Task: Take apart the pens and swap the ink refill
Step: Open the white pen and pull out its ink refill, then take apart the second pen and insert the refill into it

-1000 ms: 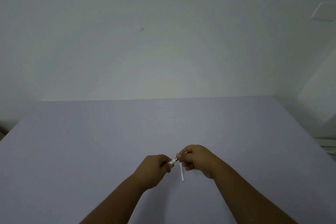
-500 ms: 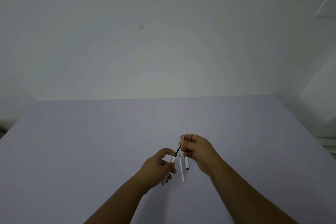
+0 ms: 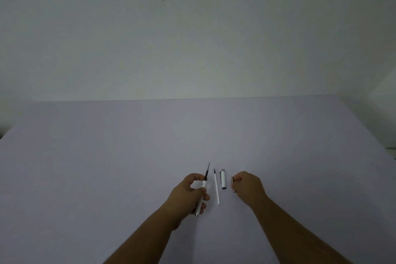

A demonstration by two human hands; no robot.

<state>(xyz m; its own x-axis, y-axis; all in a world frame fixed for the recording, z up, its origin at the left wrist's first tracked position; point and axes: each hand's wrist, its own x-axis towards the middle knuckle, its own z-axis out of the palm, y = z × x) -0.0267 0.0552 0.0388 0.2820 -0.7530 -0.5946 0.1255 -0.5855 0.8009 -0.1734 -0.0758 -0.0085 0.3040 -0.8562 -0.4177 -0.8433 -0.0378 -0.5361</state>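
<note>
Two bare forearms reach in from the near edge over a pale lilac table (image 3: 107, 167), and nothing lies between them and the hands.

The left hand (image 3: 188, 195) is curled around a white pen barrel (image 3: 200, 203), thumb and fingers clamped on its middle. The barrel's near end, with a small metal tip, sticks out below the fingers towards the person. From its far end, above the thumb, a dark ink refill (image 3: 207, 172) stands out, slanting up and slightly to the right, ending in a thin grey point. So the barrel serves as a sleeve, with the refill still partly inside it; how deep it sits cannot be told.

Just to the right of those fingers, apart from them, a second refill (image 3: 216, 188) lies flat on the table: a thin white tube with a dark tip pointing away from the person. Beside it, further right, lies a short white pen cap (image 3: 223, 180) with a greyish far end and a dark opening at its near end. Neither piece touches the other.

The right hand (image 3: 248, 186) rests near the cap, on its right, fingers bent inward and close together. A small metallic piece (image 3: 233, 184) shows at the fingertips; it is too small to tell whether it is pinched or only lies against them.

Beyond the hands the tabletop runs bare to a plain pale wall (image 3: 192, 38), which bears one small dark mark.
</note>
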